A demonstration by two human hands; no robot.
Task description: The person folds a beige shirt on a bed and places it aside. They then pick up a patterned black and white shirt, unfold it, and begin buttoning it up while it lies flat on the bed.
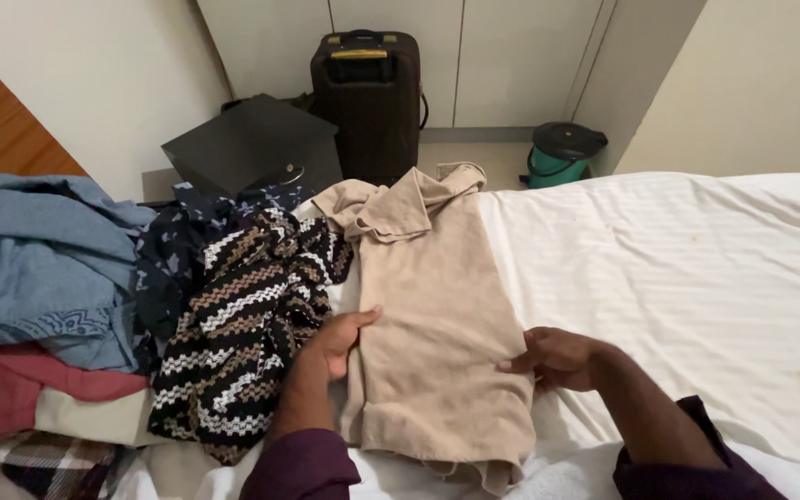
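A beige shirt (437, 315) lies folded lengthwise on the white bed sheet (678, 278), collar at the far end. My left hand (335, 343) rests flat on the shirt's left edge, fingers pressing the cloth. At the shirt's right edge, my right hand (557, 356) touches the fabric with curled fingers. Both arms wear dark purple sleeves.
Left of the shirt lies a pile of clothes: a black, brown and white zigzag garment (243, 333), a dark patterned one (178, 250), a blue one (39, 259), a red one (11, 384). Beyond the bed stand a dark suitcase (368, 102), a black box (252, 143) and a green bin (562, 153).
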